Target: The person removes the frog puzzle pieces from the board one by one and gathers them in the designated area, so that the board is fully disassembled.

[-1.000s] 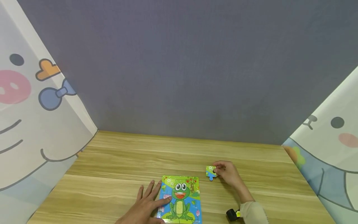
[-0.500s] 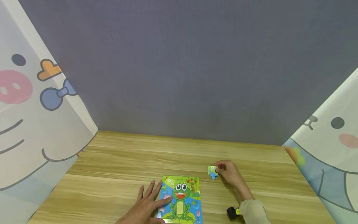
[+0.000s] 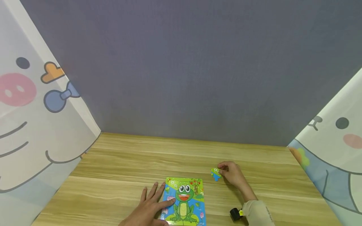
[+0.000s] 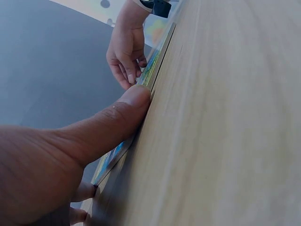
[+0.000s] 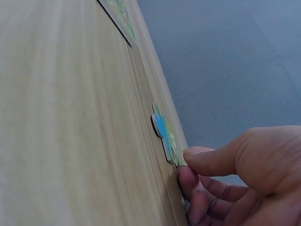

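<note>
A green-and-blue jigsaw piece (image 3: 216, 174) with a rounded tab is pinched between thumb and fingers of my right hand (image 3: 232, 174), low over the table to the upper right of the puzzle. In the right wrist view the thumb and index finger meet at the corner of the piece (image 5: 164, 133). My left hand (image 3: 148, 205) lies with fingers spread on the left side of a frog puzzle (image 3: 183, 201). One finger reaches across onto its picture. The left wrist view shows the left thumb (image 4: 113, 120) pressed on the puzzle's edge, the right hand (image 4: 126, 52) beyond.
Both lie on a wood-grain table (image 3: 127, 157). Near the right sleeve (image 3: 255, 212) is a small black object (image 3: 234, 214) with a yellow patch. A grey wall (image 3: 181, 78) stands behind, with cartoon-printed panels (image 3: 68, 138) on both sides.
My right hand has drawn the jigsaw piece slightly right and tilted it, so its outline looks narrower. The left hand stays in place on the puzzle. The head view has shifted a little.
</note>
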The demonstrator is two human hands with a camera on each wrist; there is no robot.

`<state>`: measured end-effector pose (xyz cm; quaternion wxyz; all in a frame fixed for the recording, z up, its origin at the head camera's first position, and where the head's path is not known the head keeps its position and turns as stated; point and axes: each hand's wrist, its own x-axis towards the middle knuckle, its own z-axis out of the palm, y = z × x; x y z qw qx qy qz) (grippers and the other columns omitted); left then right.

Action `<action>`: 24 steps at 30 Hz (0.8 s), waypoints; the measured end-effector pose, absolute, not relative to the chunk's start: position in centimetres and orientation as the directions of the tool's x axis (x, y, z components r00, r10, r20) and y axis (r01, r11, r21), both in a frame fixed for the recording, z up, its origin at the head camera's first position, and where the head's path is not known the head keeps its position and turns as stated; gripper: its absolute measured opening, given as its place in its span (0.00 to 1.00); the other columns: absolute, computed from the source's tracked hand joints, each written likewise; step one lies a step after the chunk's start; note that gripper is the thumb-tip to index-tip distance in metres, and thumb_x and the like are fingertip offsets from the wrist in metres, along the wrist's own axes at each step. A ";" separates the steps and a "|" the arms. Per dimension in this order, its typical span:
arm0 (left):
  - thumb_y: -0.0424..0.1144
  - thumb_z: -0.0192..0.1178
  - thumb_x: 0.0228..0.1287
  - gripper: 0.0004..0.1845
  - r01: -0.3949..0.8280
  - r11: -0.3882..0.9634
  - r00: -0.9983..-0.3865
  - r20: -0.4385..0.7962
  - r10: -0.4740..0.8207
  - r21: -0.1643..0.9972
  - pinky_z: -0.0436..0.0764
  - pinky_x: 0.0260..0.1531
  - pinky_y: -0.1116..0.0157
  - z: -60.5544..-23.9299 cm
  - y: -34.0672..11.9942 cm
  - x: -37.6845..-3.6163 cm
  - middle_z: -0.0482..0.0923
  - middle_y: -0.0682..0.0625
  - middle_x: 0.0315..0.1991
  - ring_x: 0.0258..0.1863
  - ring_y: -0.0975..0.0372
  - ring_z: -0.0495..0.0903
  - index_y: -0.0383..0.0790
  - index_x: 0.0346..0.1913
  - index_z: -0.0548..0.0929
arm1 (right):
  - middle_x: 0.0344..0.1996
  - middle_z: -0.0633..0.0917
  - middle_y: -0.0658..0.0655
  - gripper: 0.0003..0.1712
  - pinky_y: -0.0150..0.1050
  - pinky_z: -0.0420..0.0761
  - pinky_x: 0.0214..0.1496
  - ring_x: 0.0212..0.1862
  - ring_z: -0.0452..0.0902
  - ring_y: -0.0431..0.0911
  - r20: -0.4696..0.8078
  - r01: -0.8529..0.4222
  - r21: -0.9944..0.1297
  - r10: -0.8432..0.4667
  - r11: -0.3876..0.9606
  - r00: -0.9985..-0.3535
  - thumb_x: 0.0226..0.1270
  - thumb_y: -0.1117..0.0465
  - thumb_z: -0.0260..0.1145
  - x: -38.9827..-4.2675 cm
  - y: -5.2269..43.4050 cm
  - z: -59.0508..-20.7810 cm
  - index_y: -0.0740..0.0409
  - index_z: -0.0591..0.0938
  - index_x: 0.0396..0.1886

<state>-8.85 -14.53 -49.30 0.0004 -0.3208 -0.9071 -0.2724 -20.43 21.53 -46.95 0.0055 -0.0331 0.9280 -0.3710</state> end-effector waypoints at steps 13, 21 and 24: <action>0.68 0.62 0.48 0.39 0.584 0.651 -0.792 0.162 0.589 0.485 0.52 0.48 0.21 -49.0 -14.3 -9.0 0.55 0.27 0.72 0.68 0.24 0.52 0.61 0.66 0.73 | 0.35 0.87 0.53 0.09 0.36 0.80 0.39 0.36 0.81 0.42 0.008 -0.041 -0.698 -0.050 0.715 -0.999 0.60 0.69 0.67 -20.3 21.7 -46.8 0.60 0.85 0.41; 0.69 0.60 0.49 0.38 0.607 0.659 -0.783 0.193 0.591 0.445 0.55 0.47 0.22 -49.3 -14.5 -8.8 0.56 0.27 0.72 0.67 0.24 0.55 0.62 0.66 0.73 | 0.38 0.86 0.57 0.11 0.35 0.82 0.35 0.35 0.84 0.44 0.046 -0.069 -0.719 -0.051 0.691 -0.998 0.63 0.67 0.66 -19.6 20.2 -45.5 0.62 0.84 0.45; 0.70 0.59 0.50 0.39 0.607 0.659 -0.783 0.194 0.591 0.444 0.55 0.46 0.21 -49.4 -14.5 -8.8 0.56 0.27 0.72 0.67 0.24 0.55 0.63 0.66 0.72 | 0.38 0.86 0.56 0.11 0.35 0.81 0.34 0.33 0.83 0.43 0.065 -0.093 -0.714 -0.066 0.694 -0.996 0.62 0.67 0.67 -19.4 19.3 -45.0 0.60 0.85 0.44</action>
